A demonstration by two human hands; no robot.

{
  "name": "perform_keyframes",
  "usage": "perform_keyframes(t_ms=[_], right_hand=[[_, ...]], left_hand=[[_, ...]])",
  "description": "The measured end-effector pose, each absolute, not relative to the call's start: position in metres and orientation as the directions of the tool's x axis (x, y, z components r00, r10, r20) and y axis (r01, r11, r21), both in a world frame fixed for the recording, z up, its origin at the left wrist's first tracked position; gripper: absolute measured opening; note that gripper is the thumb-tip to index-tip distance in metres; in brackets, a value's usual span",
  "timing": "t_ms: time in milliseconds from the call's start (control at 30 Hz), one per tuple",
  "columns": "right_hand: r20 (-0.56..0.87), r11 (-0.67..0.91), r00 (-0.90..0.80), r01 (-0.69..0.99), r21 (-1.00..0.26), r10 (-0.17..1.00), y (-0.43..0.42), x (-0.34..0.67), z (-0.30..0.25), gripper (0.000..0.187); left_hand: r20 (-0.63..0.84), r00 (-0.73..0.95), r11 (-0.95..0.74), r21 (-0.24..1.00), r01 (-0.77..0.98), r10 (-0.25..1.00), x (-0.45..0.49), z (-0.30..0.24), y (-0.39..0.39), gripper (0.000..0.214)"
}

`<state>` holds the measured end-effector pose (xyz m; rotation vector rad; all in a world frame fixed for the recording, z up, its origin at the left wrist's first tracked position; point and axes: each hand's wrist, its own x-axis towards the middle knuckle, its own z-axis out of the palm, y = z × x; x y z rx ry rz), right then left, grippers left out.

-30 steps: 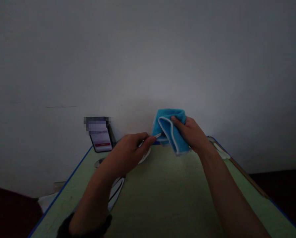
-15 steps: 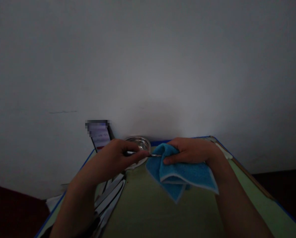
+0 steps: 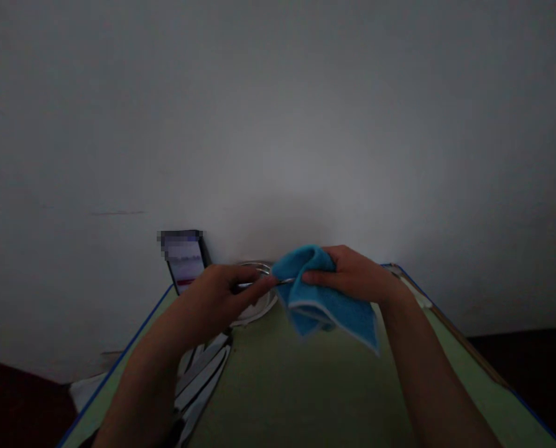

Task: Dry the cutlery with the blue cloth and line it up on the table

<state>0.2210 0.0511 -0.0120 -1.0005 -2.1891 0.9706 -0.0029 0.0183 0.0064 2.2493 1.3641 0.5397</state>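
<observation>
My left hand pinches one end of a thin, shiny metal utensil between thumb and fingers. The utensil's other end disappears into a blue cloth with a pale edge, so I cannot tell its kind. My right hand is closed on the folded cloth, thumb on top, around the utensil. Loose corners of the cloth hang down over the table. Behind my left hand stands a round metal bowl, partly covered by my fingers.
Several long, flat, pale blade-like pieces with dark parts lie beside my left forearm. A phone leans against the grey wall at the back left. The green tabletop has blue edging, and a brown strip runs along its right side.
My right hand and the cloth have shifted left and slightly up along the utensil, closer to my left hand. The hanging cloth corners have swung left and upward.
</observation>
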Motion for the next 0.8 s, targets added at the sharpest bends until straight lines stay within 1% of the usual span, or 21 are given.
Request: perform_keyframes(t_ms=[67, 133, 233, 300, 367, 433, 467, 567, 667, 733, 800], right_hand=[[0.316, 0.460, -0.393, 0.358, -0.812, 0.864, 0.054, 0.218, -0.014, 0.031], [0.409, 0.456, -0.207, 0.300, -0.838, 0.889, 0.058, 0.212, -0.017, 0.032], [0.458, 0.450, 0.005, 0.179, -0.875, 0.889, 0.063, 0.198, -0.024, 0.034], [0.456, 0.452, 0.049, 0.079, -0.888, 0.888, 0.065, 0.191, -0.027, 0.034], [0.439, 0.439, -0.018, -0.002, -0.899, 0.899, 0.064, 0.191, -0.027, 0.032], [0.393, 0.396, -0.171, -0.014, -0.918, 0.904, 0.062, 0.198, -0.024, 0.029], [0.358, 0.372, -0.255, 0.009, -0.928, 0.898, 0.060, 0.205, -0.022, 0.028], [0.202, 0.319, -0.440, 0.209, -0.924, 0.875, 0.056, 0.228, -0.016, 0.026], [0.074, 0.354, -0.613, 0.349, -0.867, 0.787, 0.052, 0.243, -0.012, 0.023], [0.035, 0.379, -0.664, 0.383, -0.842, 0.747, 0.050, 0.245, -0.009, 0.024], [0.042, 0.391, -0.660, 0.392, -0.833, 0.750, 0.048, 0.243, -0.007, 0.028]], left_hand=[[0.119, 0.446, -0.429, 0.568, 0.702, 0.887, 0.000, 0.007, 0.018, 0.037], [0.157, 0.437, -0.447, 0.548, 0.707, 0.885, 0.003, 0.007, 0.017, 0.038], [0.240, 0.377, -0.446, 0.500, 0.742, 0.895, 0.006, 0.007, 0.017, 0.040], [0.277, 0.339, -0.435, 0.477, 0.764, 0.899, 0.006, 0.007, 0.017, 0.041], [0.295, 0.305, -0.414, 0.460, 0.785, 0.905, 0.005, 0.008, 0.017, 0.040], [0.299, 0.283, -0.395, 0.448, 0.802, 0.912, 0.004, 0.008, 0.017, 0.041], [0.293, 0.287, -0.395, 0.444, 0.804, 0.912, 0.004, 0.008, 0.017, 0.041], [0.243, 0.371, -0.443, 0.433, 0.785, 0.896, 0.006, 0.007, 0.017, 0.041], [0.184, 0.479, -0.509, 0.425, 0.748, 0.858, 0.009, 0.005, 0.017, 0.041], [0.168, 0.507, -0.526, 0.429, 0.734, 0.845, 0.009, 0.005, 0.016, 0.041], [0.168, 0.508, -0.525, 0.441, 0.728, 0.845, 0.006, 0.006, 0.016, 0.039]])
